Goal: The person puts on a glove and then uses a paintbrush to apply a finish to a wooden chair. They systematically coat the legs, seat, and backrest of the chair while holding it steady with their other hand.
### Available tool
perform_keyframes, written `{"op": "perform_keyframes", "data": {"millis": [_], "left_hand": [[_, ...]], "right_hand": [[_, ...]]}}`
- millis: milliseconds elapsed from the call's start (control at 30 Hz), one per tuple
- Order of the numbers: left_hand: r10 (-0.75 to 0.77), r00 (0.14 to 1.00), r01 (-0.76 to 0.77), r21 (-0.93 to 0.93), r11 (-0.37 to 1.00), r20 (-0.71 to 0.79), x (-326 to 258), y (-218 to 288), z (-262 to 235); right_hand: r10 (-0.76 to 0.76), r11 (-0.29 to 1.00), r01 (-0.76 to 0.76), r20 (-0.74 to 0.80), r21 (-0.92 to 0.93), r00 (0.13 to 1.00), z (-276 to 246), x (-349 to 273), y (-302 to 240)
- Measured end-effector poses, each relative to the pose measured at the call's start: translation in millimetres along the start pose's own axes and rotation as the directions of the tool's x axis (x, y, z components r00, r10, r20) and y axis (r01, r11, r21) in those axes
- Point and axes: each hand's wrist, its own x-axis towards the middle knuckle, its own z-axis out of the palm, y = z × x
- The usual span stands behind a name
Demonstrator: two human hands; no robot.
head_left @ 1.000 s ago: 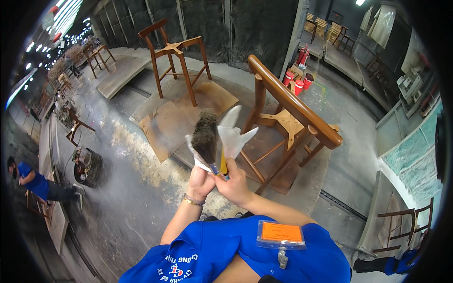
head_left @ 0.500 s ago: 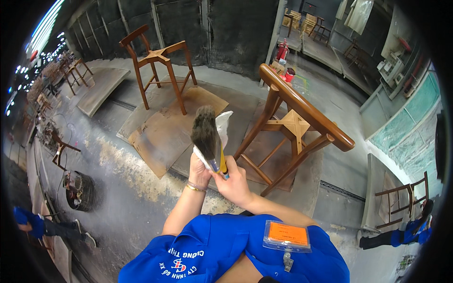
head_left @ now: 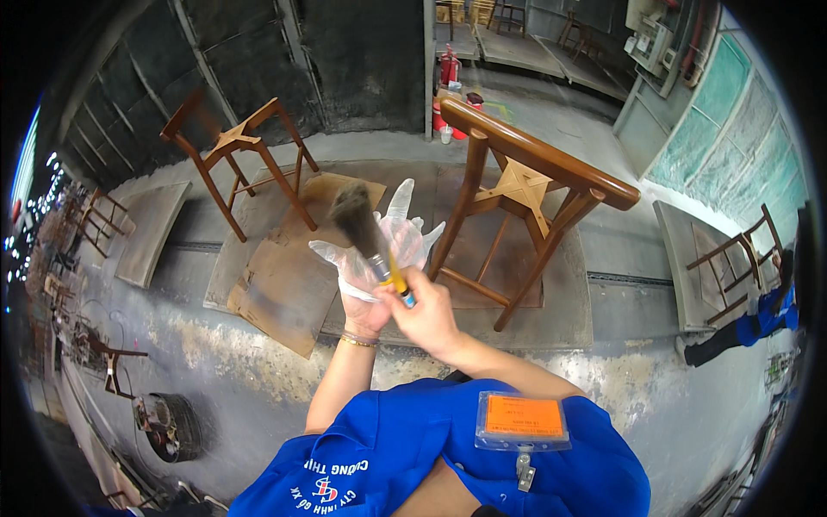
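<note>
Two hands are meeting in front of the near chair frame (head_left: 525,202). Right hand (head_left: 428,320) is gripping the brush (head_left: 366,237), now tilted further left than before. Left hand (head_left: 366,310) is clutching a clear plastic glove (head_left: 396,237) behind the bristles, apparently still unworn.

The grey concrete floor (head_left: 258,388) carries everything, stained pale in a band just in front of the flattened cardboard sheets (head_left: 284,276). Those sheets lie flat on it, brown and scuffed (one corner overlapping another). On the cardboard's far left edge stands a wooden chair frame (head_left: 237,151); on its right side stands a second, darker chair frame (head_left: 525,198). Left of the cardboard lies a flat grey board (head_left: 151,233); beyond it, red fire extinguishers (head_left: 448,69) stand on the floor
</note>
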Motion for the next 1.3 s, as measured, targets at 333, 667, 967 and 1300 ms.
{"op": "perform_keyframes", "data": {"millis": [333,667,967,1300], "left_hand": [[-0.352,0.927,0.363,-0.078,0.929,0.127,8,8,44],[-0.237,0.969,0.247,0.216,0.945,-0.073,10,1,17],[-0.241,0.948,0.271,-0.133,0.953,0.208,18,11,47],[-0.134,0.976,0.152,0.096,0.984,-0.172,35,-5,-17]], "right_hand": [[0.034,0.999,-0.039,-0.397,-0.003,0.917,-64,57,36],[-0.232,0.953,0.129,-0.389,-0.274,0.891,-43,50,8],[-0.285,0.934,0.130,-0.473,-0.334,0.834,-38,58,3],[-0.059,0.990,0.030,-0.219,-0.137,0.974,26,-1,31]]}}
